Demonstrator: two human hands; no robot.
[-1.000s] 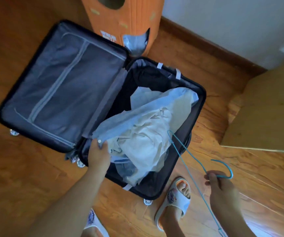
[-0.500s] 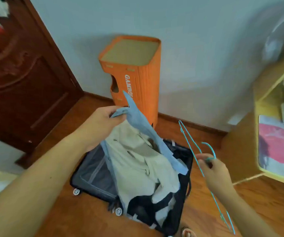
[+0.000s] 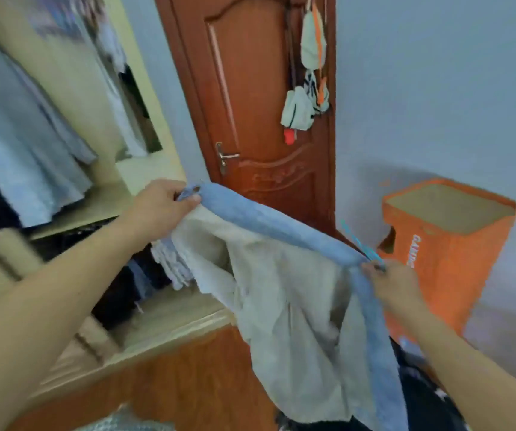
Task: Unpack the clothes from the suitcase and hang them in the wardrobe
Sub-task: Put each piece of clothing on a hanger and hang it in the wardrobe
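Blue-edged garment (image 3: 281,293), blurred hanger (image 3: 363,244), suitcase (image 3: 431,396) half-hidden

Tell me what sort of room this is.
Most likely a bedroom: an open wardrobe with hanging clothes, a wooden door with items hung on it, and an orange box against the wall.

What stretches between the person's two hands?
In the head view, the blue edge band of a pale beige garment spans from the left hand to the right hand, which also holds a thin turquoise wire hanger.

The hanger (image 3: 363,245) is mostly hidden behind the garment (image 3: 297,293); wardrobe clothes (image 3: 26,157) blurred.
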